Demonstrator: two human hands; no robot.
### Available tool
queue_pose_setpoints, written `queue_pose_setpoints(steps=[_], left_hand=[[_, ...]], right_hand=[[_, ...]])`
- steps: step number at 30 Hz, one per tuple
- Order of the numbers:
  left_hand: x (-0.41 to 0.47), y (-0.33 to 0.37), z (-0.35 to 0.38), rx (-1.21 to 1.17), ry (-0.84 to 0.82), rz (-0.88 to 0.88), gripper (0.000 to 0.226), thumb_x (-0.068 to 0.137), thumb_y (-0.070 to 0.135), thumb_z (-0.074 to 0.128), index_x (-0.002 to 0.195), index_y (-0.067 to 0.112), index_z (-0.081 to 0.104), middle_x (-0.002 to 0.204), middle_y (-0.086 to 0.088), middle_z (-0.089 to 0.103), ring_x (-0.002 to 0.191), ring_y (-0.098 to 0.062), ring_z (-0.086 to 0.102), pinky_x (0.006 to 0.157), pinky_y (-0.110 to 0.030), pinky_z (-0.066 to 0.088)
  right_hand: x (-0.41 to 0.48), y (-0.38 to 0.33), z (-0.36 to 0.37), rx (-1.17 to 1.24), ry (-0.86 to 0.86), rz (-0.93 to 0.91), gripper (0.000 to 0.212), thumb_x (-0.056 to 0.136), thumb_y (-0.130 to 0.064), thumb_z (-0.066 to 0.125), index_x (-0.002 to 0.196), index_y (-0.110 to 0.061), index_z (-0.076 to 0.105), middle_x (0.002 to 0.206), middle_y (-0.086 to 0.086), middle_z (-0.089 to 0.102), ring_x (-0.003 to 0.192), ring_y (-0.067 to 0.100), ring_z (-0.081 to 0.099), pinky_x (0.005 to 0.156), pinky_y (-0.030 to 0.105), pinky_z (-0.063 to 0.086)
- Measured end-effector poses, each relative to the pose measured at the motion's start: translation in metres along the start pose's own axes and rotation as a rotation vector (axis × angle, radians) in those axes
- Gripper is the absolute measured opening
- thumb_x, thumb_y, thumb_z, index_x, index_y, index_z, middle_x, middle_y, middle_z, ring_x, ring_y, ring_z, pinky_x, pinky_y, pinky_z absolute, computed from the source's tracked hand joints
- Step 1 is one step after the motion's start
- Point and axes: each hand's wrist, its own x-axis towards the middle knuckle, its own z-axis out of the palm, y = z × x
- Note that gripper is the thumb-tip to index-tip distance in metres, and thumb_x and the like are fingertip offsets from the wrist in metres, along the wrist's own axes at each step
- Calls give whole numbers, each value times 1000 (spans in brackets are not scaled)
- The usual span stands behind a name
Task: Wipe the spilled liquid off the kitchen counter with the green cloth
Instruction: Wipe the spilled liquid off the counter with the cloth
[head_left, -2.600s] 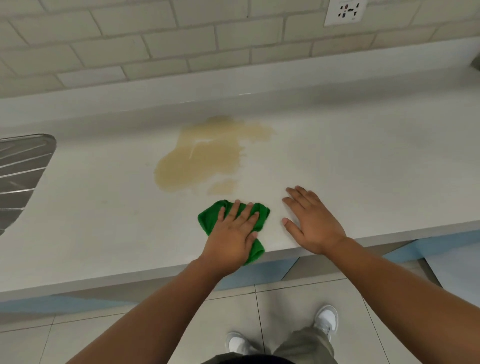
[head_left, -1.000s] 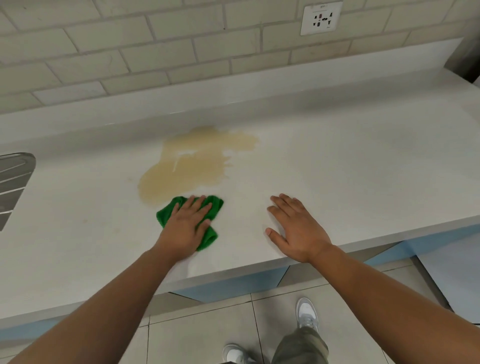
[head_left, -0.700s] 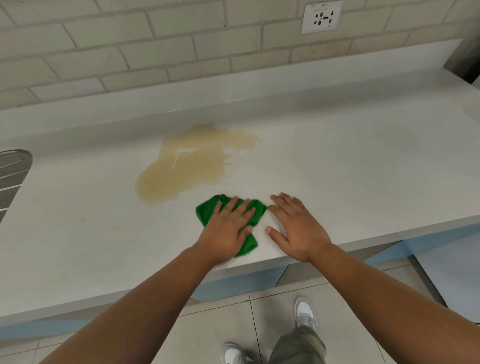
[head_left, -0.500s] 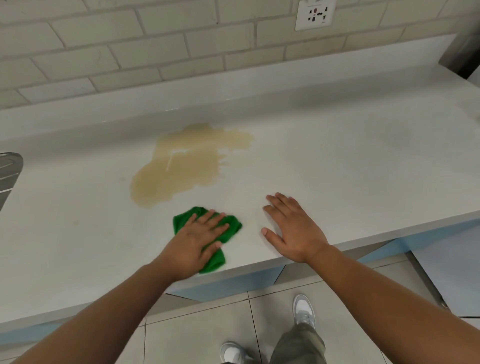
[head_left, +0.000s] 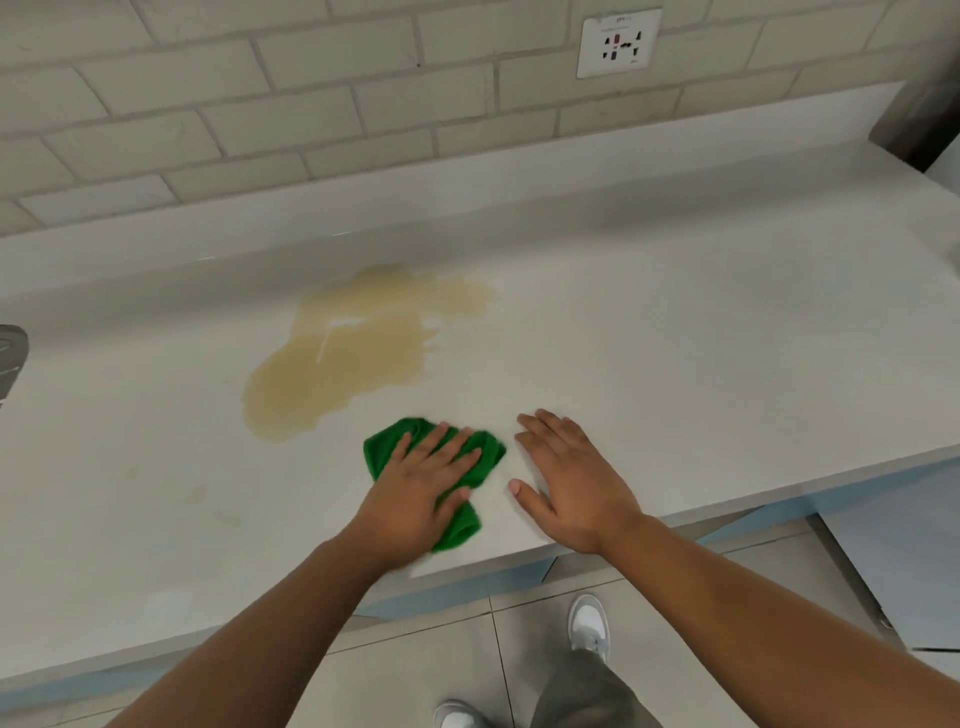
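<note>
hands: 2, both flat on the counter (head_left: 675, 338), palms down
left hand (head_left: 421, 488): on top of the green cloth (head_left: 387, 447), fingers straight and slightly spread, pressing it down, thumb lying on the cloth's near lobe
right hand (head_left: 571, 488): on bare counter at 3 o'clock of the cloth, just beside it, fingers straight and close together, thumb out towards the cloth, holding nothing
green cloth: 1, bunched, near the counter's front edge; the left hand hides its middle, green shows at 10, 2 and 5 o'clock of the hand
spill (head_left: 353, 358): 1 tan puddle, at 11 o'clock of the cloth, near it but apart, a strip of bare counter between; streaky edge at the puddle's 3 o'clock
socket (head_left: 618, 44): 1, white, on the tiled wall (head_left: 260, 104), 1 o'clock of the spill
drainer edge (head_left: 10, 358): 1 grey metal corner, at 9 o'clock in view, well apart from the spill
shoes: 2, white, on the floor tiles below the counter, one (head_left: 589, 623) at 5 o'clock, one (head_left: 457, 719) at 6 o'clock, cut off by the frame
</note>
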Motion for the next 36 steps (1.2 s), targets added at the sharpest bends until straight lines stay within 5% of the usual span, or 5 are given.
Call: queue_pose_setpoints(steps=[10, 20, 24, 29, 36], left_hand=[[71, -37, -21, 30, 79, -614, 53, 105, 41, 24, 156, 24, 23, 165, 3, 10, 152, -26, 2, 121, -55, 6], [29, 7, -2, 13, 32, -196, 52, 104, 47, 28, 151, 28, 38, 162, 11, 20, 152, -15, 8, 123, -44, 6], [18, -30, -9, -64, 154, -554, 61, 103, 52, 21, 148, 18, 43, 159, 3, 27, 150, -23, 21, 121, -49, 16], [98, -48, -27, -39, 139, -943, 54, 106, 36, 27, 156, 17, 24, 165, -5, 13, 152, -29, 6, 120, -56, 9], [153, -2, -25, -10, 17, -491, 55, 105, 40, 28, 156, 24, 21, 165, 3, 10, 152, -24, -1, 122, -54, 3]], right_hand=[[52, 35, -30, -32, -38, -41, 66, 93, -57, 34, 142, -14, 48, 153, 5, 41, 139, 26, 36, 117, 42, 27], [101, 89, -50, -84, -35, -110, 62, 95, -54, 32, 136, -13, 54, 150, 7, 46, 140, 28, 36, 117, 44, 28], [114, 103, -55, -69, -25, -148, 57, 95, -51, 36, 130, -11, 58, 146, 9, 49, 138, 29, 39, 115, 46, 32], [125, 114, -56, -76, -41, -179, 55, 95, -50, 39, 126, -10, 60, 144, 12, 51, 136, 31, 41, 112, 48, 34], [129, 119, -55, -132, -15, -174, 54, 96, -48, 38, 127, -10, 60, 146, 12, 49, 136, 32, 40, 113, 49, 33]])
